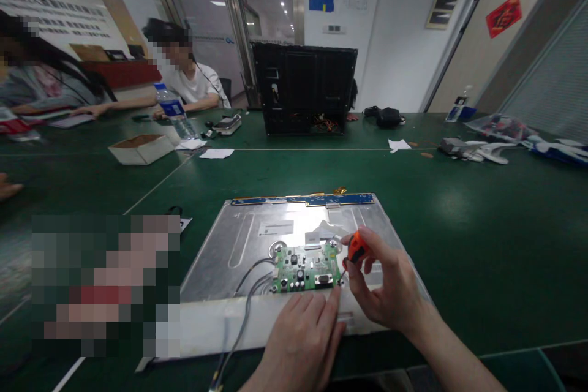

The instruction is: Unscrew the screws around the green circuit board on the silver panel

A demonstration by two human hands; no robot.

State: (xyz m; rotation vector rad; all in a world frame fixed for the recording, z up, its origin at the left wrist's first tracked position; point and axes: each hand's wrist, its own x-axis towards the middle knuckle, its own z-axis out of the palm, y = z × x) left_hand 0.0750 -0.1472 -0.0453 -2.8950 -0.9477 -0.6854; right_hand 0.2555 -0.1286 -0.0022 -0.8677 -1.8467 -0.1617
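A green circuit board (307,266) lies on the metal back of a flat display panel (239,239). My right hand (390,285) pinches an orange and black screwdriver (357,249), tilted, with its tip down at the board's lower right corner. My left hand (305,334) rests on the panel's front part, fingers stretched toward the board's near edge. Its index fingertip is close to the screwdriver tip; whether it touches a screw there I cannot tell. Grey cables (245,321) run from the board's left side toward the front. A blue strip board (303,200) lines the panel's far edge.
Beyond the panel stands a black monitor housing (305,89) on the green table (482,220). A white box (141,150) and a water bottle (176,111) are at the left. Gloves (482,150) and a plastic bag (500,128) lie right. Two people sit at the far left.
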